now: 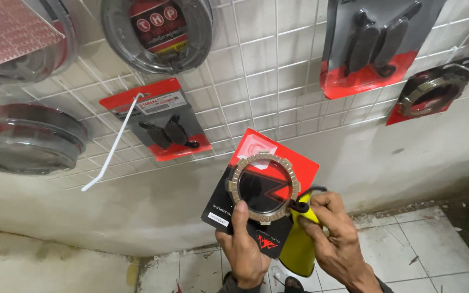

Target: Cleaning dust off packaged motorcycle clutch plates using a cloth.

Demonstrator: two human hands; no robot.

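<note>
Red-black carded pkg (261, 190) w/ brownish toothed ring — tilted, upright; yellow handle (299, 247) — just beside, lower right

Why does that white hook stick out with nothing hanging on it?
The white hook on the wire rack hangs bare and tilted. The left hand holds a carded ring package; the right hand grips a yellow tool.

Carded friction ring (263, 187) in front of wire grid wall (278, 81), below hung brake pad packs (161, 122); yellow tool (299, 244) right of it, behind card.
</note>
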